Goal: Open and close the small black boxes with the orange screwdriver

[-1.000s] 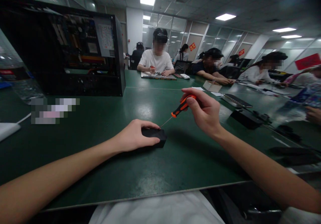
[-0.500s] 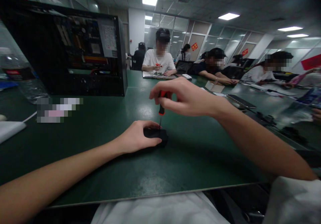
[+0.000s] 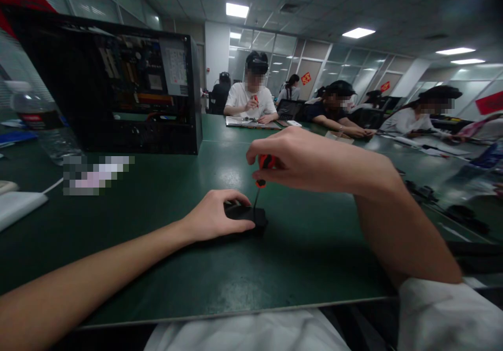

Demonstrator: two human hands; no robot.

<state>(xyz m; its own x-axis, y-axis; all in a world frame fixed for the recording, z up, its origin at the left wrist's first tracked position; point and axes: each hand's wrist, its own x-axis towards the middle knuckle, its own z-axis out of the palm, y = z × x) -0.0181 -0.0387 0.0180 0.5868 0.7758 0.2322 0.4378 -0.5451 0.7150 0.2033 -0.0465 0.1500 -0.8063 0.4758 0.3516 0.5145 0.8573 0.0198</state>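
Observation:
A small black box-shaped device (image 3: 260, 221) lies on the green table near its front. My left hand (image 3: 216, 214) is closed around it, with the thumb along the near side and the fingers on the far side. Much of the device is hidden under this hand; its exact kind cannot be made out. Above it, my right hand (image 3: 291, 158) grips the red and black handle of a screwdriver (image 3: 260, 182). The thin shaft points down, leaning slightly, and its tip meets the top of the device close to my left thumb.
An open computer case (image 3: 192, 99) stands at the back left, beside a plastic bottle (image 3: 47, 125). A white object with a cable (image 3: 21, 207) lies at the left edge. Across the table (image 3: 220, 288), a person (image 3: 251, 99) holds something red. More people sit at the right.
My right wrist has turned and lifted, and the screwdriver handle now tilts to the right. My left hand keeps its hold on the device. The whole view has shifted slightly.

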